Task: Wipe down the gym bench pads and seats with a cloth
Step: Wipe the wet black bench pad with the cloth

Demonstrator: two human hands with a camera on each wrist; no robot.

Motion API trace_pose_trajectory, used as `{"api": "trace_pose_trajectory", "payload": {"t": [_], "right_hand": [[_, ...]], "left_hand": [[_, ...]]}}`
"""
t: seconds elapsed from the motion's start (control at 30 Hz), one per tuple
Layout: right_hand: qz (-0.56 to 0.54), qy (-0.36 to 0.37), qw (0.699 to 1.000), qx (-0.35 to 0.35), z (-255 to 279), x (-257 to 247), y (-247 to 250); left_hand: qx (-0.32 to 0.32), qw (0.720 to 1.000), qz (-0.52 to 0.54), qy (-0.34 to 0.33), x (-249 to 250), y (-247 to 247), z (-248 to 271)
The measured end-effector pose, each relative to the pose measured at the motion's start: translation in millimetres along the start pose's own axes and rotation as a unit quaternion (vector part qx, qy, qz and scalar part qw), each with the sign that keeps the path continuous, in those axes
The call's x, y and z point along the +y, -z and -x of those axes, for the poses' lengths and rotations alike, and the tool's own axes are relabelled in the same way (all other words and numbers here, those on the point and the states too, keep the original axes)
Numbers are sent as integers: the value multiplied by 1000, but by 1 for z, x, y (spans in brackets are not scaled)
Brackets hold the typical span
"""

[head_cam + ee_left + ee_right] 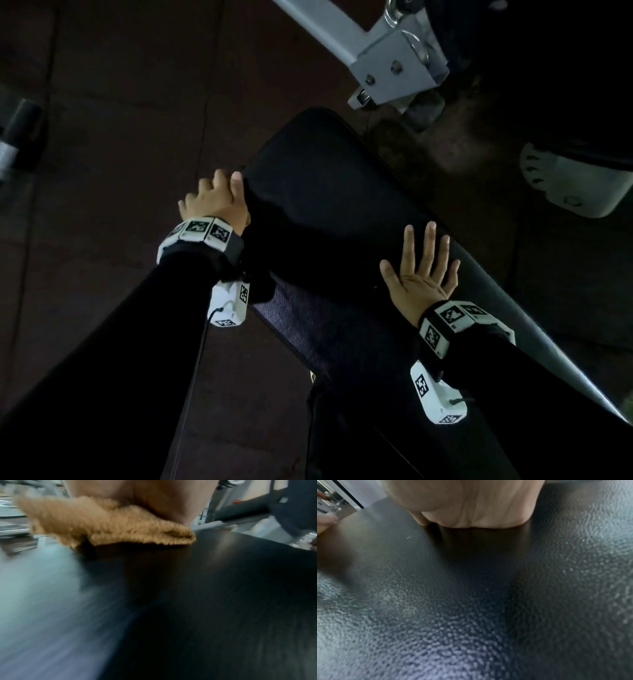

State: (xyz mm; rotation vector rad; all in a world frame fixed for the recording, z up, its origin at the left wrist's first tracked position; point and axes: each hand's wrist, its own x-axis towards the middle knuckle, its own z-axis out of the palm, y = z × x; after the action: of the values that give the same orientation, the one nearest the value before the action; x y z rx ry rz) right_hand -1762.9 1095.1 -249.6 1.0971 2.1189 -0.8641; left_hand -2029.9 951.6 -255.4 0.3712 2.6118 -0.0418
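Note:
A long black bench pad (325,205) runs diagonally from lower right to upper middle in the head view. My left hand (219,198) sits at the pad's left edge with fingers curled over it. In the left wrist view a tan fuzzy cloth (106,524) is bunched under that hand (154,497) and lies on the pad (205,588); the picture is smeared. The cloth is hidden in the head view. My right hand (421,274) lies flat on the pad with fingers spread. The right wrist view shows its palm (471,503) resting on the grained black surface (471,588).
A grey metal frame bracket (387,58) stands beyond the pad's far end. A pale plastic cover (575,185) sits at the right. Dark rubber floor tiles (102,102) lie to the left, with a dark roller (20,130) at the far left edge.

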Motion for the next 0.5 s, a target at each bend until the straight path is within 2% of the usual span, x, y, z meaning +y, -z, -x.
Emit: {"api": "trace_pose_trajectory", "payload": {"t": [0.1,0.23,0.4,0.5], "right_hand": [[-2,-1,1000,-6,-1,1,0],[-6,-1,1000,2,-2,2,-1],[-7,2,1000,1,-3,4,-3],[-6,4,1000,2,-4,5,-4]], "left_hand": [[-3,998,-31,-53,37,7,-12],[-5,998,24,-54,64,10,-21],[31,991,94,-94,30,2,-13],[56,991,89,-82,18,-4,-5]]}}
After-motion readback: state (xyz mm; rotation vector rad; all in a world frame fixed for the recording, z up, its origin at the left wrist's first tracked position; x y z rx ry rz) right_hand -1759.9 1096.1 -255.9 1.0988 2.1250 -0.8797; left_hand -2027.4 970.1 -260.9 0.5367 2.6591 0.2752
